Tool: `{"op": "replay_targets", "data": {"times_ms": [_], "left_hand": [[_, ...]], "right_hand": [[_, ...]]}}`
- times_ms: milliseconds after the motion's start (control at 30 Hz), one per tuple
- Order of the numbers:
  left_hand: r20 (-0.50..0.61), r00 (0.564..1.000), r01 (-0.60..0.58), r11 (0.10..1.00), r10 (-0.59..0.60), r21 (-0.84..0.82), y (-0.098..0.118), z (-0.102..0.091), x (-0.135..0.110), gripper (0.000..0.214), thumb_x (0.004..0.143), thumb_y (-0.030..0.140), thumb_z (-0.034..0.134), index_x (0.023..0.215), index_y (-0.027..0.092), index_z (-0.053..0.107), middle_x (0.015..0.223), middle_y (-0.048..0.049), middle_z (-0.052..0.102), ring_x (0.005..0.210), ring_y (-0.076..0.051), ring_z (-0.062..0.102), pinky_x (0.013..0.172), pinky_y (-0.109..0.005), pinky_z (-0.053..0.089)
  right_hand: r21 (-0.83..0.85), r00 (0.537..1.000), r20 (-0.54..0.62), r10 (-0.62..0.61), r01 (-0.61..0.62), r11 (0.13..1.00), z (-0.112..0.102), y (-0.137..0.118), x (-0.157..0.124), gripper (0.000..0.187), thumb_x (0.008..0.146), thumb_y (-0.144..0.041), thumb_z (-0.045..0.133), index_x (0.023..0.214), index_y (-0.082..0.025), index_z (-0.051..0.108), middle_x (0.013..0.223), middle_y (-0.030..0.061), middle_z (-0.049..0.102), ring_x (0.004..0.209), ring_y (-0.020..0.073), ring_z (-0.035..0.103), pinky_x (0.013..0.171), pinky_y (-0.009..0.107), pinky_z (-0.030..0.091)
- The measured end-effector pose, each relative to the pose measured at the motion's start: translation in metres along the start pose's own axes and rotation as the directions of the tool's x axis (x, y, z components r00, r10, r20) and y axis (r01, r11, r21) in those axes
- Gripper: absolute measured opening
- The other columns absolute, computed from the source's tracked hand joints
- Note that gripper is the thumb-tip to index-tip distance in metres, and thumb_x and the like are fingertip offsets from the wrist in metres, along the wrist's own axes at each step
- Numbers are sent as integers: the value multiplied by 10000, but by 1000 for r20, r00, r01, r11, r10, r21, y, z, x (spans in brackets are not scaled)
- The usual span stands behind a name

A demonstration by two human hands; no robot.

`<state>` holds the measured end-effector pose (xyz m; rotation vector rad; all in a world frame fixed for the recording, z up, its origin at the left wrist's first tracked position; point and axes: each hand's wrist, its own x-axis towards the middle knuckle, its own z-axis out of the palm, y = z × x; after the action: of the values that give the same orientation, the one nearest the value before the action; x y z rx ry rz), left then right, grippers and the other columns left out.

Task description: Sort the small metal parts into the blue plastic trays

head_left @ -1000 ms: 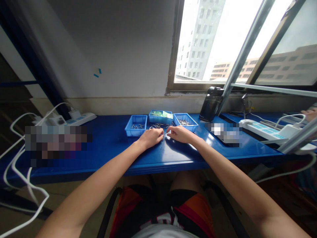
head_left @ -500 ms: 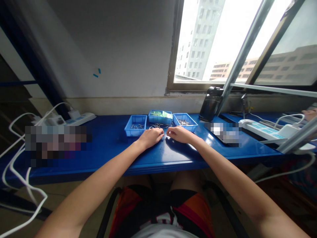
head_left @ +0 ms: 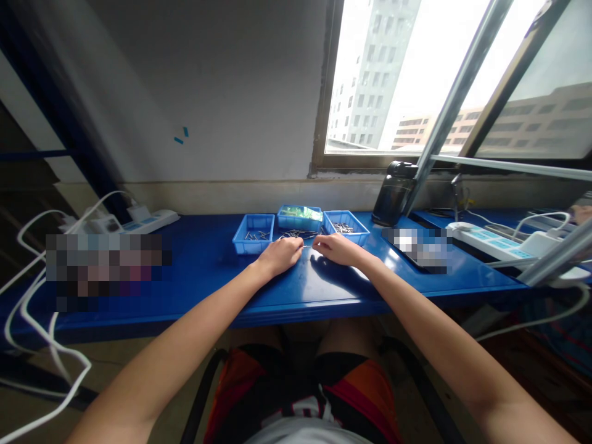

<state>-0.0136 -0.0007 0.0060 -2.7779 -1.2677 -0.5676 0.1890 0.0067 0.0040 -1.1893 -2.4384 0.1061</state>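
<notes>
My left hand (head_left: 282,254) is closed in a pinch just above the blue table. From its fingertips a thin, silvery metal pin (head_left: 308,246) points towards my right hand (head_left: 337,249), whose thumb and forefinger are pinched at the other end. Its exact kind is too small to make out. Behind the hands lies a loose pile of slim metal pieces (head_left: 292,234). Similar pieces sit in the left blue bin (head_left: 246,248) and the right blue bin (head_left: 355,237). Between them at the back, a third blue bin (head_left: 287,223) holds a green-and-clear plastic packet (head_left: 303,213).
A black bottle (head_left: 391,196) stands at the back right, near a blurred flat device (head_left: 423,262). White power strips (head_left: 494,244) lie on the right, with cables and a blurred patch (head_left: 106,265) on the left. Another person's hand (head_left: 581,214) shows at the far right.
My hands have drawn slightly apart, so more of the metal pin shows between the fingertips. The other person's hand at the far right has moved a little.
</notes>
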Motion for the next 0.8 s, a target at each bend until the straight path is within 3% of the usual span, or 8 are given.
{"op": "replay_targets", "data": {"times_ms": [233,400,800], "left_hand": [[32,999,44,999,-44,2,0,0,-1,248,912,294,336,961,181,551,870,-71,656,818,-192,626,692,-256,463],[29,999,40,999,-41,19,0,2,-1,261,915,300,321,951,185,552,870,-72,659,823,-209,629,678,-266,463],[63,994,92,996,-92,1,4,-3,-1,284,910,313,330,918,159,569,846,-87,654,802,-196,622,685,-259,458]], "right_hand": [[14,999,-29,23,-23,1000,0,3,2,236,840,-343,474,994,-197,576,620,-17,587,542,100,495,552,202,327],[-8,1000,-6,10,-10,1000,2,4,2,191,852,-306,449,906,-192,592,623,-12,592,544,93,492,536,193,312],[-15,1000,-8,16,-16,1000,1,4,1,223,852,-329,450,900,-183,611,625,3,604,548,97,496,534,193,312]]}}
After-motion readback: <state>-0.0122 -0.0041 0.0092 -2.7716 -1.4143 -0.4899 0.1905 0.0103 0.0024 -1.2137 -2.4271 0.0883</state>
